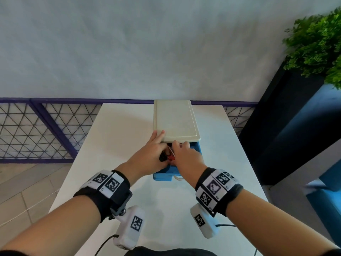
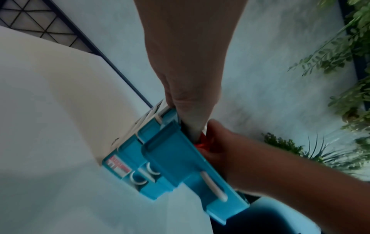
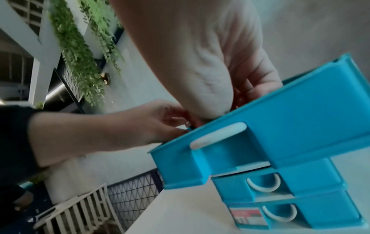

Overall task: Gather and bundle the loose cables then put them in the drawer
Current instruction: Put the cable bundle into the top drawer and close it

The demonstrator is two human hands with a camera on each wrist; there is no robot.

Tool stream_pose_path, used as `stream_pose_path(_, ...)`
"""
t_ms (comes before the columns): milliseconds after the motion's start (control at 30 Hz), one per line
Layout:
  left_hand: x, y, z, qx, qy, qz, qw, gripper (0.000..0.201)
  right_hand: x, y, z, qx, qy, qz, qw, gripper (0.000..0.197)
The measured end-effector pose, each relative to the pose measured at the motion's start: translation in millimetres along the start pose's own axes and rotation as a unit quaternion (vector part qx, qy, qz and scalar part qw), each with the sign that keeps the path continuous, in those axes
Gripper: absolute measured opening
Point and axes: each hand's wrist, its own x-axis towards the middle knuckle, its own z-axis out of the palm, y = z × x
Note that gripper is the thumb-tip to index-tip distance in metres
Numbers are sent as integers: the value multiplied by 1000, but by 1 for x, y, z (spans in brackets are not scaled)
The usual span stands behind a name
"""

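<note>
White table (image 1: 103, 145): both hands, left hand (image 1: 147, 156) and right hand (image 1: 186, 157), curl round cables (image 1: 170, 154) inside drawer (image 1: 196, 147).

It looks like an indoor office or lounge corner — a white table (image 1: 129, 126) stands against a plain grey wall (image 1: 147, 43), with a purple mesh fence (image 1: 36, 130), green plants (image 1: 317, 45) in a dark planter, and a tiled floor (image 1: 27, 191).

Pale grey wall (image 1: 147, 43), white table (image 1: 114, 130), purple lattice railing (image 1: 36, 130), leafy plant (image 1: 317, 47) at right.
</note>
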Motion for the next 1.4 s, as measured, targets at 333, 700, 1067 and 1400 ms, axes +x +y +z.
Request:
stream_pose_path(333, 7, 12, -16, 131, -131, 17, 983, 127, 28, 38, -60, 136, -30, -50, 989, 32)
stream_pose_path(700, 21, 13, -20, 172, -43, 17, 984, 93, 48, 37, -35, 149, -6, -96, 984, 39)
stream_pose_path(1067, 41, 9, 0, 243, 139, 54, 959, 28, 45, 43, -27, 143, 31, -103, 984, 39)
stream_pose_path(1400, -1, 6, -22, 56, -18, 7, 998, 53, 10, 59, -29, 200, -55, -116, 972, 55)
